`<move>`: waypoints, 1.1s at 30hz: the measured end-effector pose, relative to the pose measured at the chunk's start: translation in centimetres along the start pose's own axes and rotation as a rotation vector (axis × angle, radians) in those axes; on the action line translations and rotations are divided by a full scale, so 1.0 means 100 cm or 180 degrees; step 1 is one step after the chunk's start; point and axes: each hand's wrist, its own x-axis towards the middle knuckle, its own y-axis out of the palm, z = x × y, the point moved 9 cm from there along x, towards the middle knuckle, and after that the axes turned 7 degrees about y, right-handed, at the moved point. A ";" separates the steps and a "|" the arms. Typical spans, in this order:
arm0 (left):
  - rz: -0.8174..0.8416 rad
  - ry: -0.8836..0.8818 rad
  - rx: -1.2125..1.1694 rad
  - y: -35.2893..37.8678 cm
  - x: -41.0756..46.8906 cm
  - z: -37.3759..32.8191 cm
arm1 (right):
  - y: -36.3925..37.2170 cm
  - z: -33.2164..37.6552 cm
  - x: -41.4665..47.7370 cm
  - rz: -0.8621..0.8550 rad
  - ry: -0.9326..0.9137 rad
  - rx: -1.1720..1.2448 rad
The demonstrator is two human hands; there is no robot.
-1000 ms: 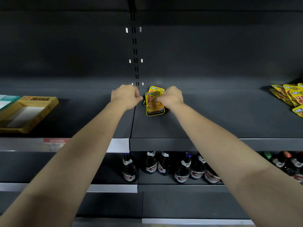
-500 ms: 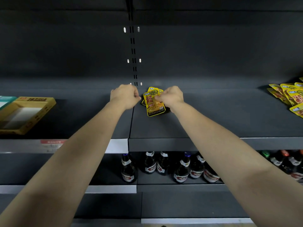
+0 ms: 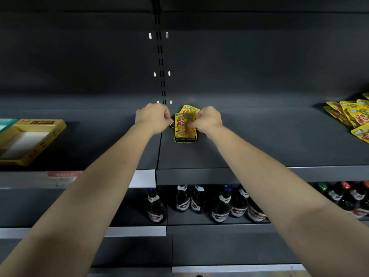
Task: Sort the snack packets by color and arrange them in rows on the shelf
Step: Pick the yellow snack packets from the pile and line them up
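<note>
Location: dark grey shelf [image 3: 259, 148], centre of the frame, just right of the slotted upright [image 3: 160, 56] on the back panel.

Task items: two yellow snack packets lie flat, overlapping, at mid-frame. The front yellow packet [image 3: 184, 132] lies lengthwise with its "KONCHEW" band towards the camera. The rear yellow packet [image 3: 188, 108] shows only its top edge behind the first, tilted slightly to the right. A loose pile of yellow packets [image 3: 353, 114] lies at the right edge of the frame on the same shelf, well apart from the two at centre.

Hands: both arms reach in from the lower corners. The left hand [image 3: 152, 117] has its fingers curled, knuckles up, just beside the left edge of the front packet. I cannot tell whether it grips anything. The right hand [image 3: 207, 120] has its fingers curled onto the upper right part of the front packet and pinches it there. An olive-green patch sits at the fingertips; I cannot tell whether it is print or a separate piece. The hands are near each other but not touching, with the packets between them.

Other items: an open yellow display box [image 3: 30, 140] sits at the left of the frame on the same level. Dark glass bottles [image 3: 199, 202] stand on the shelf below, lower centre.
</note>
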 end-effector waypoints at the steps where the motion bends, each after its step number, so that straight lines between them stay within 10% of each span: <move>1: 0.0001 0.0022 0.0004 0.000 0.000 -0.001 | -0.001 0.000 0.000 0.0007 0.0006 -0.0065; 33: 0.0622 0.0762 0.0471 0.037 0.013 -0.019 | -0.002 0.020 0.055 -0.0074 -0.0319 0.0208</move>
